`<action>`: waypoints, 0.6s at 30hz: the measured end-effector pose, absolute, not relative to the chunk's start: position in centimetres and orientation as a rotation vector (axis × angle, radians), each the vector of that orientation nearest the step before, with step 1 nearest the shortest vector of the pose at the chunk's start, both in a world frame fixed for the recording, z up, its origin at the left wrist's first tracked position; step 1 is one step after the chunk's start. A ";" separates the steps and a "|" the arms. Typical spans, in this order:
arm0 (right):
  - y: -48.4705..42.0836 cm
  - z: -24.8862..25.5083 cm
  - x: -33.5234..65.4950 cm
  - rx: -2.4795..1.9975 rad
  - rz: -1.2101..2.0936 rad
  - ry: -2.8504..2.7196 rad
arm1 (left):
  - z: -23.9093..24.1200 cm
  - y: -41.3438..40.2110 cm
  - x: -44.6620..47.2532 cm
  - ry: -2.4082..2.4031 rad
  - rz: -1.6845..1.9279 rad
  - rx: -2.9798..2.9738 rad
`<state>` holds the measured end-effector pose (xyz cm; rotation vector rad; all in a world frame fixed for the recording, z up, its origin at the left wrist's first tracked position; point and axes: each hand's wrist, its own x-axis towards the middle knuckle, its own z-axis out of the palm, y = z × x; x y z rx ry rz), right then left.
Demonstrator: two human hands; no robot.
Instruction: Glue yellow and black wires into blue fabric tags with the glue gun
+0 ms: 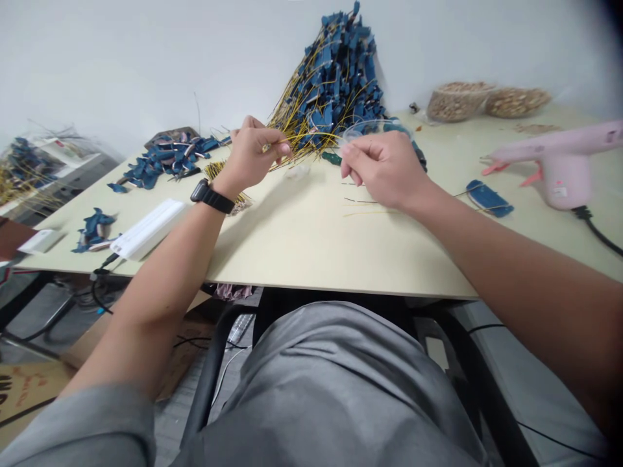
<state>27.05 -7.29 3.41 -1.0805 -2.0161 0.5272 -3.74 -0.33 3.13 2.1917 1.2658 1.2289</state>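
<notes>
My left hand (256, 148), with a black watch (212, 195) on its wrist, is closed in a pinch on a thin yellow wire (312, 134). The wire runs across to my right hand (382, 163), whose fingers are pinched around its other end. Both hands are raised over the pale table (311, 253). Behind them rises a tall pile of blue pieces (348, 71) with many yellow wires hanging from it. A few thin wires (370, 213) lie on the table below my right hand. The fingertips partly hide what they grip.
A pink glue gun (559, 159) with a black cord stands at the right, near a single blue piece (488, 198). Bags of small tan bits (457, 104) sit at the back. Loose blue pieces (165, 155) and a white box-shaped device (150, 228) are on the left.
</notes>
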 end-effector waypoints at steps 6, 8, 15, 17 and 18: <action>-6.4 3.0 27.8 -1.105 0.484 -1.899 | 3.8 -0.8 -3.9 1.251 1.070 2.205; -6.2 2.9 27.8 -1.128 0.506 -1.824 | 3.9 -1.1 -3.6 1.235 1.022 2.108; -6.0 3.3 27.2 -1.131 0.745 -1.579 | 4.1 -2.0 -3.0 1.142 0.802 1.998; -6.0 3.4 27.2 -1.123 0.782 -1.560 | 4.0 -1.9 -3.3 1.071 0.645 2.055; -6.0 3.4 27.3 -1.125 0.801 -1.552 | 4.0 -1.7 -3.5 1.034 0.556 2.078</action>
